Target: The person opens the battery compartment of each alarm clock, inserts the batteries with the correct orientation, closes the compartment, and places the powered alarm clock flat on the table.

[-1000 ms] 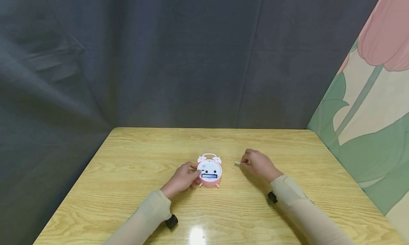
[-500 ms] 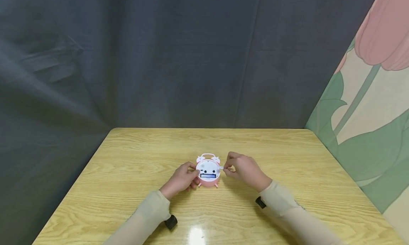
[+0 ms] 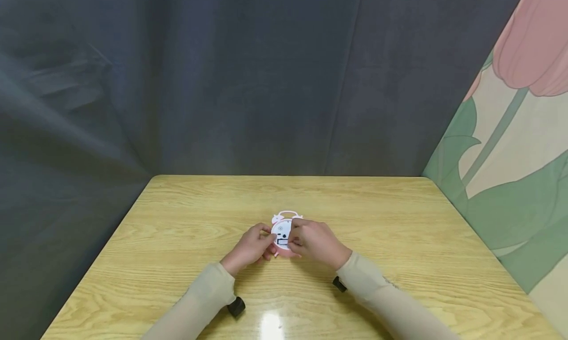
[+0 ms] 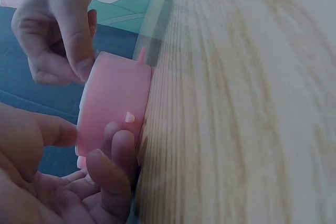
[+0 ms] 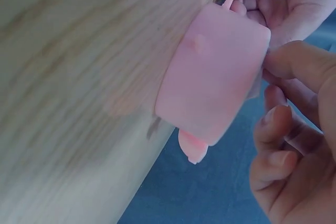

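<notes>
A pink alarm clock (image 3: pixel 281 223) with twin bells and a handle lies on its face, white back up. My left hand (image 3: pixel 250 246) grips its left side, thumb at the back's rim and fingers along the pink casing (image 4: pixel 113 100). Over the clock's right half, my right hand (image 3: pixel 317 242) pinches a small white battery cover (image 5: pixel 254 88) at the back. The battery compartment (image 3: pixel 282 241) shows only in part, as the right fingers hide its right end. In the right wrist view, the thumb and index finger meet at the back's edge.
The clock lies on a wood-grain table (image 3: pixel 199 202). A dark curtain (image 3: pixel 266 84) hangs behind it, and a tulip-patterned panel (image 3: pixel 510 182) stands on the right. Each wrist carries a black device (image 3: pixel 237 307).
My right hand has moved left with the white battery cover, from the table beside the clock to over its back. My left hand keeps its grip on the clock.
</notes>
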{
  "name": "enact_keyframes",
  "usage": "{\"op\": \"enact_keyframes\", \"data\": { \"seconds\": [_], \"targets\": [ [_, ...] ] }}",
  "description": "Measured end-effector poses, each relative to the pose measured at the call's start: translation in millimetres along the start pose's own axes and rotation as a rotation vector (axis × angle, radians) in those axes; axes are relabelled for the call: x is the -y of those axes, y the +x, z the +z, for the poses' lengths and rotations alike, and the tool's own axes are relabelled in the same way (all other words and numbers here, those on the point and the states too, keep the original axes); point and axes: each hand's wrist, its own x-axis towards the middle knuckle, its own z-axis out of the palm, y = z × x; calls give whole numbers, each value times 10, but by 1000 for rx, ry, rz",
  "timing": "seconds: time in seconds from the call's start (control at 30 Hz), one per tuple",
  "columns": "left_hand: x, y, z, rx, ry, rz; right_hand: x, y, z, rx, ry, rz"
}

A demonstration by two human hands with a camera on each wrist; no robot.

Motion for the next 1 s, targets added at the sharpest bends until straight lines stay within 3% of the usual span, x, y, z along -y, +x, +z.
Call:
{"op": "enact_keyframes", "data": {
  "seconds": [0.6,1.0],
  "targets": [
    [-6,2,-15,3,14,-2,11,49,84,-13,-9,53],
    [3,20,-12,6,41,-5,40,44,62,-22,-22,39]
  ]
}}
